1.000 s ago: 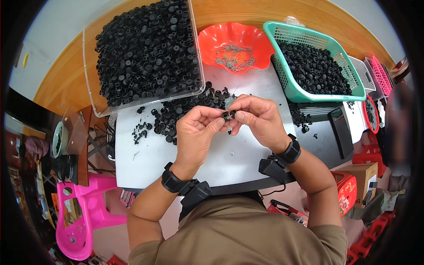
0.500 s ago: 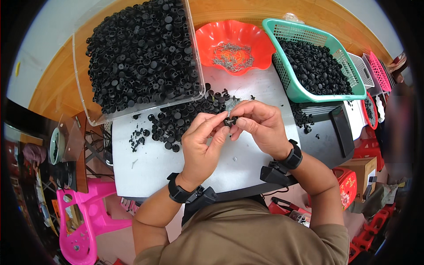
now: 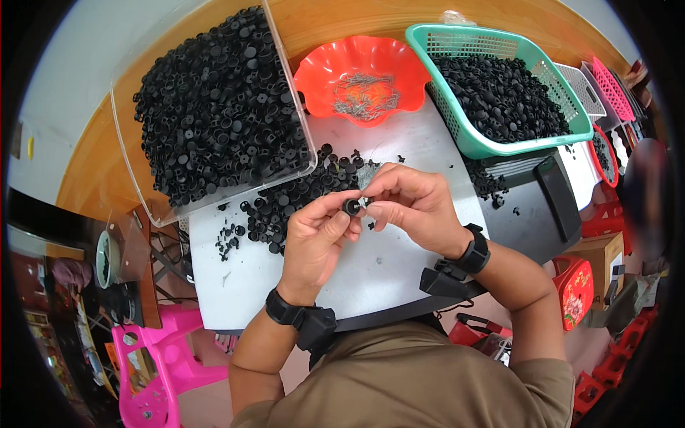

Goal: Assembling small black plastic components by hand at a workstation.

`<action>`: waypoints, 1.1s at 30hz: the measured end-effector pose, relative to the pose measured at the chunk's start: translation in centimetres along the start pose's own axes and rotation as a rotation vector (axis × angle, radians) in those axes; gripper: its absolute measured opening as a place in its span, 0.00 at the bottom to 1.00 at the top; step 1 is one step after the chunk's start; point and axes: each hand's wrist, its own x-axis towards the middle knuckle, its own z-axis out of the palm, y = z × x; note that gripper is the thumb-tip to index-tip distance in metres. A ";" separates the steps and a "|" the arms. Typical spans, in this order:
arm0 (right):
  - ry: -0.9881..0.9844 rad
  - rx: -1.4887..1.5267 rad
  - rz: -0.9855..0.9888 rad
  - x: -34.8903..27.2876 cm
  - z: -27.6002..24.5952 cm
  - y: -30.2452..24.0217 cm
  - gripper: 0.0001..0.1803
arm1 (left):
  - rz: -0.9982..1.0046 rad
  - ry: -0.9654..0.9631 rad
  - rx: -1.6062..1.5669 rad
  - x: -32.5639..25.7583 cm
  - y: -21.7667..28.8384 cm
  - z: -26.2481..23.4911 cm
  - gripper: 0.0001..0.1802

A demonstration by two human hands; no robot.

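A small round black plastic part (image 3: 351, 207) is pinched between the fingertips and thumb of my left hand (image 3: 314, 239). Right beside it, my right hand (image 3: 419, 208) has thumb and forefinger pressed together at a tiny light, metallic-looking piece (image 3: 364, 202), too small to name. Both hands are held over the white tabletop (image 3: 399, 274), fingertips nearly meeting. Just beyond them lies a pile of loose black plastic parts (image 3: 285, 201), with a tuft of thin grey pins or wires (image 3: 367, 173) at its right end.
A clear bin (image 3: 308, 158) heaped with black parts stands far left. The red wavy bowl (image 3: 314, 70) holds thin metal pins. At far right is a green basket (image 3: 499, 148) of black pieces, with a black board (image 3: 524, 214) nearer. A pink stool (image 3: 171, 357) stands lower left.
The view has turned slightly. My left hand has tilted the black part so its round face shows, and my right fingertips have shifted from the part to the light piece beside it.
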 end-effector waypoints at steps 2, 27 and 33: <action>-0.027 -0.016 -0.018 -0.1 -0.1 0.1 0.08 | -0.005 -0.004 0.002 0.0 -0.1 0.0 0.16; -0.004 0.121 0.104 0.0 0.3 0.1 0.05 | 0.191 -0.015 0.298 0.0 -0.3 0.2 0.14; 0.001 0.232 0.186 -0.1 0.1 0.3 0.04 | 0.172 -0.013 0.273 0.0 -0.3 0.3 0.13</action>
